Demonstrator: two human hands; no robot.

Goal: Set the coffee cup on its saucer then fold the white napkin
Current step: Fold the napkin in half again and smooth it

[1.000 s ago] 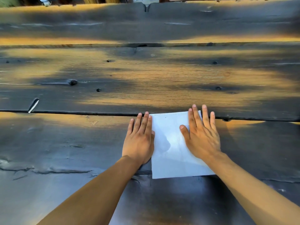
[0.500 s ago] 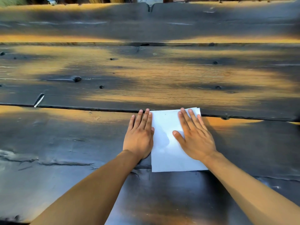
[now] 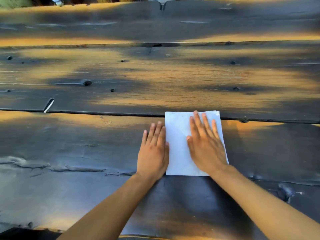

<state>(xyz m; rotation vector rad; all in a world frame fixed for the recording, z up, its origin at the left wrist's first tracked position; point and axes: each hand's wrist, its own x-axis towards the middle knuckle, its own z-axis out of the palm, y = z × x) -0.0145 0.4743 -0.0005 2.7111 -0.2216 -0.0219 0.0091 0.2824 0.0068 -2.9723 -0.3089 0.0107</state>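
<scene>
Two hands flat on a dark plank table [image 3: 103, 153], one folded white napkin [image 3: 178, 153] between/under them. Table: wide rough wooden boards, charred-black finish w/ worn orange-brown patches, knots, small round holes, cracks along the grain; long seams run left-right between boards. Napkin: thin, matte, rectangular, stacked layer edges visible at its far right corner; a faint diagonal crease crosses the upper part. It lies right of centre, nearer the near edge of the table than the far one, its far edge just over a board seam.

Left hand [image 3: 153, 153]: fully open, fingers straight and close together, palm down on the bare wood, thumb side touching the napkin's left edge. Holds nothing.

Right hand [image 3: 206, 148]: fully open, fingers straight, slightly spread, pointing toward the far edge, palm pressing flat on the napkin's right half; covers most of that side down to the near right corner. No grip, only flat pressure. Both forearms bare, entering from the near edge
</scene>
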